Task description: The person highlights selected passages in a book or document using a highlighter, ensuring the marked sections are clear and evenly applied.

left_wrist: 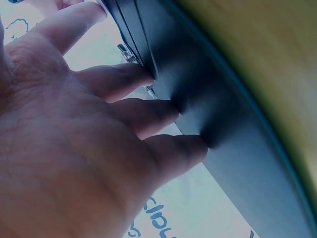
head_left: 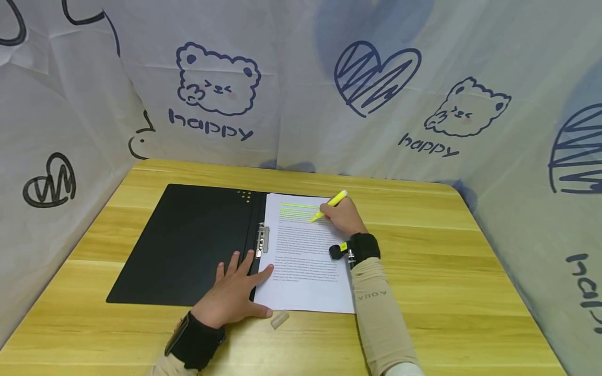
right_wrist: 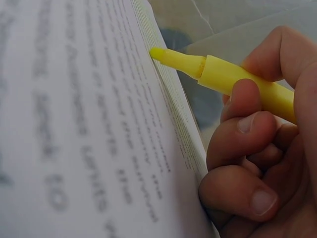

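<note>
A yellow highlighter [head_left: 336, 199] is pinched in my right hand [head_left: 347, 215], its tip right at the printed text near the top of a white sheet [head_left: 305, 292]. Several lines there carry yellow marking. In the right wrist view the highlighter [right_wrist: 247, 84] is uncapped, with thumb and fingers curled round its barrel. My left hand [head_left: 235, 295] lies spread across the lower edge of an open black folder [head_left: 188, 240] and the sheet's lower left corner. The left wrist view shows those fingers [left_wrist: 148, 116] straight, fingertips pressing on the black cover.
A metal clip [head_left: 262, 240] holds the sheets along the folder's spine. A pale translucent cap [head_left: 279, 319] lies on the wooden table [head_left: 447, 292] just below the paper. White curtains [head_left: 301, 83] with drawings hang behind and on both sides.
</note>
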Motion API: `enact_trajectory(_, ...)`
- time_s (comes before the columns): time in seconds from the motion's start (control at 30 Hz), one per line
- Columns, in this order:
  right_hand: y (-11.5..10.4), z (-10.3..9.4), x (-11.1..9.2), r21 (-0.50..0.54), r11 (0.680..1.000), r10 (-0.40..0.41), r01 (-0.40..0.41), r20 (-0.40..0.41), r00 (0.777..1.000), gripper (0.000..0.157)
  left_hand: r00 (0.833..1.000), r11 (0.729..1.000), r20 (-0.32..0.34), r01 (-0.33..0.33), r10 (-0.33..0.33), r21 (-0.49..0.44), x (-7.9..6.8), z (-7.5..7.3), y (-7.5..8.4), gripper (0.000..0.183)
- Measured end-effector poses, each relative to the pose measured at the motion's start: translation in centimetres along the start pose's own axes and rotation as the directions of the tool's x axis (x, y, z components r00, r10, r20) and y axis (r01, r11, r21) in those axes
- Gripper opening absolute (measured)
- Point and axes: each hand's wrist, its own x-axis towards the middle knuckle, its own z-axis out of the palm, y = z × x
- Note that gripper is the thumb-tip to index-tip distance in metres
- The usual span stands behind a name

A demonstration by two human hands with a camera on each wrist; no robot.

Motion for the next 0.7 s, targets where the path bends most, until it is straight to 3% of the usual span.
enact_trajectory(0.7, 0.15, -0.35, -0.16, -0.033, 0.999, 0.030, -0.031, -0.036, 0.999, 0.024, 1.000, 1.000, -0.001, 0.001, -0.001, -0.009, -0.02, 0.15, -0.16, 0.093)
